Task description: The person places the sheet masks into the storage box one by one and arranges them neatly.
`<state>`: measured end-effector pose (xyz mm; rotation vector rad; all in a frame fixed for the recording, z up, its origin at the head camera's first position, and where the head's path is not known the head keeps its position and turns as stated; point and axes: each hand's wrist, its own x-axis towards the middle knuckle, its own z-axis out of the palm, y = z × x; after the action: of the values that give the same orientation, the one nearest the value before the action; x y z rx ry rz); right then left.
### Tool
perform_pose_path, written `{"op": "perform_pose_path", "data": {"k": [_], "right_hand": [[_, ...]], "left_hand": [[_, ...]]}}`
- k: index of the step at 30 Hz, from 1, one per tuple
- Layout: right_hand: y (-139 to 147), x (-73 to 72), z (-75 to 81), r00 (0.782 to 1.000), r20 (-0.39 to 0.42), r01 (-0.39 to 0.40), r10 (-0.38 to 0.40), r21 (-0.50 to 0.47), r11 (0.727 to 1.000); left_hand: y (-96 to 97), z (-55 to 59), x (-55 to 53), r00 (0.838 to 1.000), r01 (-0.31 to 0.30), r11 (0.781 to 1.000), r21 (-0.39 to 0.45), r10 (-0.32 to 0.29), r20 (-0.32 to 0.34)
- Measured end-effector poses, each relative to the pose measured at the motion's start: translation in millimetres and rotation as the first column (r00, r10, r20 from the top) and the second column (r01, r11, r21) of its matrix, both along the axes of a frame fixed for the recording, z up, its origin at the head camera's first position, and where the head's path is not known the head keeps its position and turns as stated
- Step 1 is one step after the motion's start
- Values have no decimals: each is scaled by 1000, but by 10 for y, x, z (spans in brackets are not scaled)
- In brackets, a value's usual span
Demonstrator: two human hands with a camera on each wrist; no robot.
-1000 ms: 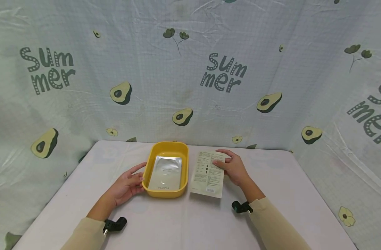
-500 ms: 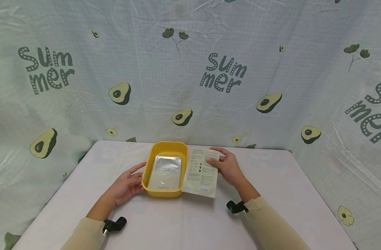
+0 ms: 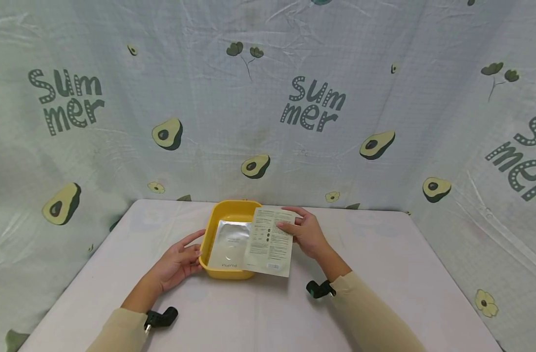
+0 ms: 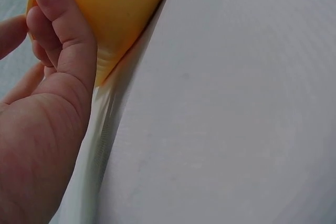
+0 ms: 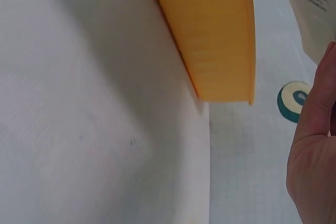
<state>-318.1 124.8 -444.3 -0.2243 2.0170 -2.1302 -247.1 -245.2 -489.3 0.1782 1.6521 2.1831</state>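
My right hand (image 3: 309, 237) pinches the upper right edge of a flat, cream sheet mask packet (image 3: 268, 244), thumb on its printed face, which carries small text and a barcode. The packet overlaps the right side of a yellow plastic basin (image 3: 211, 239) in the head view. Inside lies a second, silver-topped sheet mask packet (image 3: 228, 247), its right part hidden behind the held one. At the basin's left wall, my left hand (image 3: 177, 264) touches the rim with relaxed fingers. In the left wrist view, its fingers (image 4: 73, 35) lie against the yellow wall.
The basin stands near the back edge of a table covered in white cloth (image 3: 232, 318). Behind it hangs a pale curtain (image 3: 215, 122) with avocado prints. A black wrist camera (image 3: 161, 318) sits on the left wrist, another wrist camera (image 3: 320, 289) on the right.
The right hand has moved left with its sheet mask packet, from beside the basin to over its right part. The left hand and basin have stayed in place.
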Motion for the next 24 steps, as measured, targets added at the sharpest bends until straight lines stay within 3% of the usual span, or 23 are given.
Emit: {"op": "perform_pose_path", "data": {"k": [9, 24], "right_hand": [[-204, -58, 3, 1000, 8, -20, 20, -1, 1000], [-502, -151, 49, 999, 24, -31, 31, 2, 1000]], "left_hand": [[-1, -15, 11, 1000, 24, 999, 25, -23, -16], [2, 2, 5, 1000, 3, 1000, -5, -3, -1]]}}
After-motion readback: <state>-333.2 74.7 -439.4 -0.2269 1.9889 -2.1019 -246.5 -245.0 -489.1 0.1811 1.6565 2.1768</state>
